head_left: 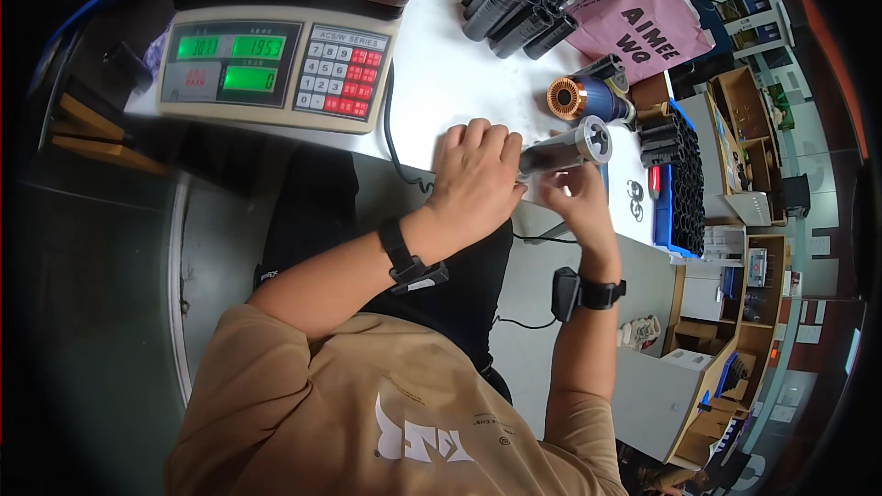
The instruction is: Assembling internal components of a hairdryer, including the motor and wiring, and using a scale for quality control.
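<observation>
A dark cylinder (551,155) with a light grey round end cap (597,140) lies at a slant over the table's near edge. The cap's face has dark openings. My left hand (478,170) is closed around the cylinder's left end, knuckles up, which hides that end. Just below the cylinder is my right hand (577,202), its fingers bent and smeared by motion. Whether those fingers touch the cylinder or hold anything small cannot be made out. Beyond the cap lies a blue cylinder with a copper-coloured ribbed end (568,98).
A counting scale (276,73) with lit green displays stands at the left. Several black tubes (510,0) are stacked at the back, beside a pink bag (638,23). At the right, a blue tray (663,193) holds black parts, with small black rings (635,200) near it.
</observation>
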A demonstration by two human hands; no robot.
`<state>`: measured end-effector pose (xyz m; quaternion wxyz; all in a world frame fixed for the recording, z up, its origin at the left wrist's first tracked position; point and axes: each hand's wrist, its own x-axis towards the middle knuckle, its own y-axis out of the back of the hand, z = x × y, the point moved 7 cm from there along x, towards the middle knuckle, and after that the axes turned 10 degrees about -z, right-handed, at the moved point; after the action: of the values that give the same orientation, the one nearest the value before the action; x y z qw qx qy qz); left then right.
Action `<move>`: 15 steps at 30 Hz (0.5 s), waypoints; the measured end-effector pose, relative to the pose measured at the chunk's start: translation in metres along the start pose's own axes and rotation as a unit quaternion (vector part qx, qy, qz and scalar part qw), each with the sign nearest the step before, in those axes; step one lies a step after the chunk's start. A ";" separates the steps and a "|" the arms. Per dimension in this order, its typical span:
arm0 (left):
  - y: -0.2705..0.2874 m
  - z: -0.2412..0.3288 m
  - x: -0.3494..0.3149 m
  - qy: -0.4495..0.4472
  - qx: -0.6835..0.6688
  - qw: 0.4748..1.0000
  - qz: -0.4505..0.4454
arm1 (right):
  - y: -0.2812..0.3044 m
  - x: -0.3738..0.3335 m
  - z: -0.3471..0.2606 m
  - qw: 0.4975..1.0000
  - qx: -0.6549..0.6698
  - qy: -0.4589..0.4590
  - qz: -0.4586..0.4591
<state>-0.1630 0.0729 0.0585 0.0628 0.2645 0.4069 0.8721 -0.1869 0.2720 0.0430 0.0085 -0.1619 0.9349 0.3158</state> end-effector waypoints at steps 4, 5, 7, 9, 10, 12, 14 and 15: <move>-0.004 -0.008 0.000 0.004 0.024 0.999 -0.035 | -0.014 0.018 0.012 1.000 -0.006 -0.003 -0.024; -0.005 -0.007 0.000 0.000 0.025 0.999 -0.038 | -0.016 0.020 0.008 0.999 0.015 0.016 -0.025; -0.005 -0.007 0.000 -0.003 0.019 0.999 -0.039 | -0.016 0.023 -0.002 0.999 0.011 0.024 -0.034; -0.005 -0.007 0.000 -0.007 0.018 0.999 -0.043 | -0.018 0.024 -0.019 0.997 0.000 0.046 -0.065; -0.004 -0.007 0.001 -0.010 0.015 0.999 -0.035 | -0.018 0.024 -0.021 0.997 0.002 0.045 -0.060; -0.003 -0.008 0.001 -0.018 0.008 1.000 -0.019 | -0.015 0.022 -0.021 0.998 -0.058 0.024 -0.024; -0.002 -0.012 0.003 -0.027 -0.003 1.000 0.002 | -0.019 0.021 -0.021 0.996 -0.085 0.013 -0.004; 0.000 -0.013 0.003 -0.032 -0.016 0.999 0.025 | -0.020 0.019 -0.021 0.994 -0.105 0.009 0.026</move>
<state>-0.1726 0.0645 0.0530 0.0580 0.3016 0.3834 0.8710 -0.1972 0.2388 0.0459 -0.0256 -0.1406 0.9004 0.4109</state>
